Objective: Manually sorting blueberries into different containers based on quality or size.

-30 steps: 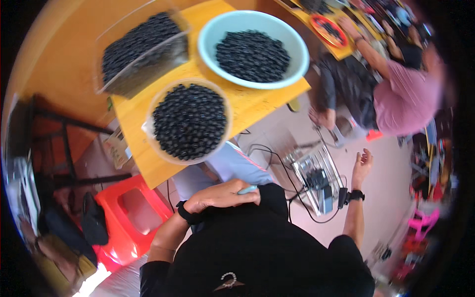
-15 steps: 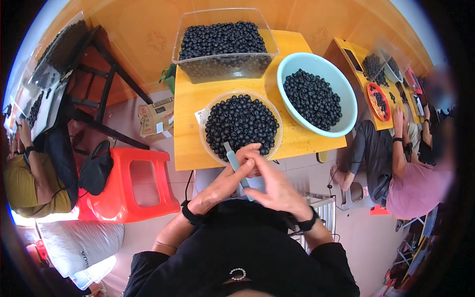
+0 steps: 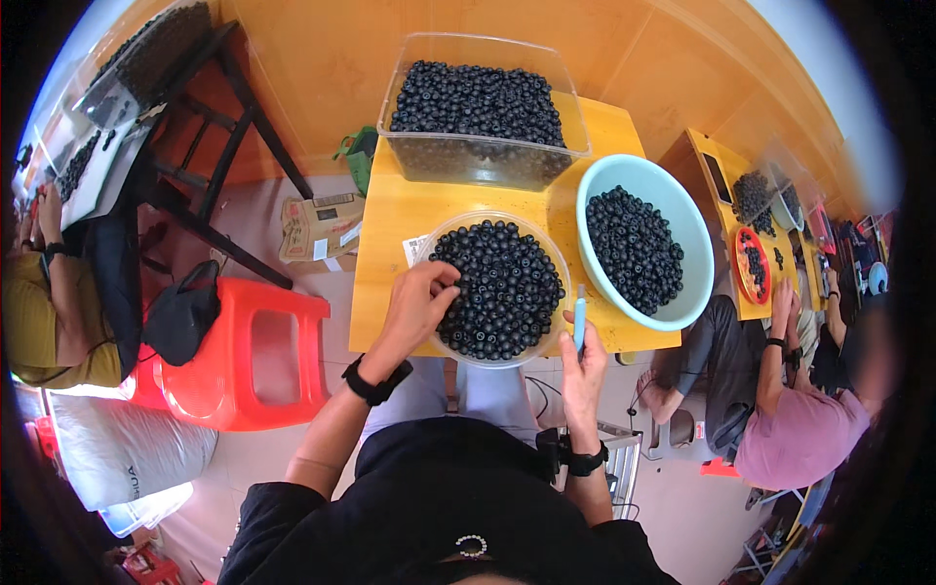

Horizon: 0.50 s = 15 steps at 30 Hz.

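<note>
A round clear tub [image 3: 436, 336] full of small, shiny black beads [image 3: 502, 292] sits near the front edge of the yellow wooden table. My left hand [image 3: 419, 300] is at its left rim, fingers curled and thumb drawn in over the beads. Whatever is between those fingertips is too small or hidden to make out. Just off the tub's right side, my right hand [image 3: 583, 375] grips a light-blue knife-like tool [image 3: 580, 322] upright. A short grey metal tip points up from its handle.
Behind the tub stands a clear rectangular bin [image 3: 478, 161] of black beads. A pale-blue basin [image 3: 697, 297] holding more is to the right. A red stool [image 3: 234, 366] stands at the left. People work at tables on both sides, including one in a pink shirt [image 3: 799, 439].
My hands have parted from around the blue tool. The left has moved to the tub's left rim, and the right has shifted right with the tool. The view has tilted slightly.
</note>
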{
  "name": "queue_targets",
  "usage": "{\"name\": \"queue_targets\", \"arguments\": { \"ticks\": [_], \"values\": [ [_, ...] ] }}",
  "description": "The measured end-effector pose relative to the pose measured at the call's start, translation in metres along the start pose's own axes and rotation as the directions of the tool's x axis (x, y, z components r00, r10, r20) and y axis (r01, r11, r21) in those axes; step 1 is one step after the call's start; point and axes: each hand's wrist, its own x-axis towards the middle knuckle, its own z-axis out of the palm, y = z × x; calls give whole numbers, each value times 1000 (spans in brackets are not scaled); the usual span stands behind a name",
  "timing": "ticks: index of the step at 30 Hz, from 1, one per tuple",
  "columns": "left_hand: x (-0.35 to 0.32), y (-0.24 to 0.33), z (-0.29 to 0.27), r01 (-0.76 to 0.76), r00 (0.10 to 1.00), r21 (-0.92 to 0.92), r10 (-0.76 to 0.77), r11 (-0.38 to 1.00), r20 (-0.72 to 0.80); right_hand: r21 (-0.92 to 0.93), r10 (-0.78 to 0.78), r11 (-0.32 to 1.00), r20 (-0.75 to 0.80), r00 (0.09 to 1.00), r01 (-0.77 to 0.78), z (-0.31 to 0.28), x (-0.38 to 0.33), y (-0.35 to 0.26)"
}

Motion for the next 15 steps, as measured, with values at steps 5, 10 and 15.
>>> {"name": "queue_targets", "arguments": {
  "ticks": [5, 10, 15],
  "values": [
    [20, -5, 16, -232, 963, 274, 260, 933, -72, -34, 110, 994, 111, 988, -107, 17, 4, -10],
    [23, -8, 25, -282, 947, 332, 317, 900, -55, -45, 29, 999, 128, 991, -23, 27, 13, -13],
    [22, 1, 25, -229, 967, 331, 252, 915, -28, -63, 31, 998, 139, 990, -23, 27, 16, -15]
  ]
}}
